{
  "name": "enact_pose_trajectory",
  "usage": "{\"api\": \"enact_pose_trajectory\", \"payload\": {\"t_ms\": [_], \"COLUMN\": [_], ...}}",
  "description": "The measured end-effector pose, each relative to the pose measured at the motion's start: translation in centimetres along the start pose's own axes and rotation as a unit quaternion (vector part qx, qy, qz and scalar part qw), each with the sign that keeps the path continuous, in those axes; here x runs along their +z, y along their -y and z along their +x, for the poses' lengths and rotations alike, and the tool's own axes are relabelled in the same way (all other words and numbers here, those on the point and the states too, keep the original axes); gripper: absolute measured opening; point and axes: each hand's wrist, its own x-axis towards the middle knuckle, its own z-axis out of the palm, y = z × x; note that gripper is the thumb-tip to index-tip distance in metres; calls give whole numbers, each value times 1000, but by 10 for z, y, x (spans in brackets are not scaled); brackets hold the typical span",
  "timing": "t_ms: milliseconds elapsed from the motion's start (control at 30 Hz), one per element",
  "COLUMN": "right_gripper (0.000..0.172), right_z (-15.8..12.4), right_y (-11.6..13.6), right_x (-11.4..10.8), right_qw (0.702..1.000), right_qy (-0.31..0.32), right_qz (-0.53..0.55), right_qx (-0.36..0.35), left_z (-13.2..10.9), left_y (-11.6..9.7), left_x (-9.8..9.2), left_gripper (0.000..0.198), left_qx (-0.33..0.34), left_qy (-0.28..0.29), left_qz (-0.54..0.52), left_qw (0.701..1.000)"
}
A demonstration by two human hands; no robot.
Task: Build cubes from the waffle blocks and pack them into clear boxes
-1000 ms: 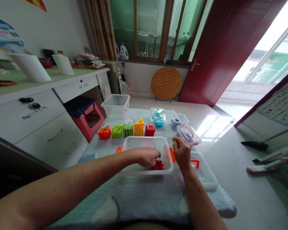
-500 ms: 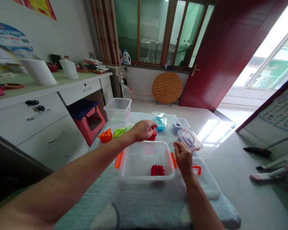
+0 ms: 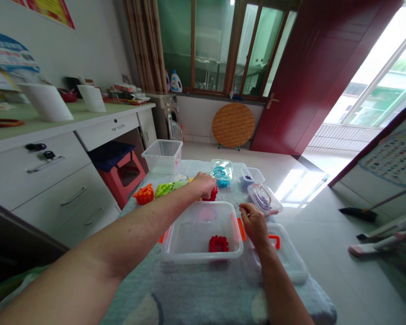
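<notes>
My left hand [image 3: 205,184] reaches over the far rim of a clear plastic box [image 3: 186,230], fingers bent down onto a red toy block [image 3: 213,193]; the hand partly hides the fingertips. Inside the box, toward its near right corner, lies a red notched block [image 3: 218,243]. My right hand [image 3: 255,221] hovers beside the box's orange right latch [image 3: 241,229], its fingers curled together; whatever they hold, if anything, is hidden. Left of the red block sit orange [image 3: 144,194], lime green [image 3: 163,189] and yellow pieces, partly behind my left forearm.
A clear lid with an orange handle [image 3: 274,241] lies to the right. Farther back stand a clear tub [image 3: 163,157], a container of blue pieces [image 3: 222,170], one with purple pieces [image 3: 252,176] and a small lidded box [image 3: 265,198]. A stool [image 3: 117,164] is at the left.
My left hand has come down onto the red block, its fingers now bent out of sight. My right hand stays beside the box, curled. The whole view has shifted slightly.
</notes>
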Motion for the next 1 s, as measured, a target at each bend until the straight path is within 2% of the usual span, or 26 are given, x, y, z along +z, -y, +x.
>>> {"api": "enact_pose_trajectory", "payload": {"t_ms": [167, 467, 1000], "right_gripper": [20, 22, 22], "right_z": [-1, -5, -6], "right_y": [-4, -11, -13], "right_x": [2, 12, 12], "right_qw": [1000, 995, 996], "right_qy": [15, 92, 79], "right_qz": [-2, -10, -34], "right_qx": [4, 21, 21], "left_z": [9, 12, 10], "left_y": [1, 1, 4], "left_x": [9, 13, 8], "left_gripper": [43, 36, 42], "left_qx": [2, -9, -16], "left_qy": [9, 3, -15], "left_qz": [1, -5, -5], "left_qw": [1000, 1000, 1000]}}
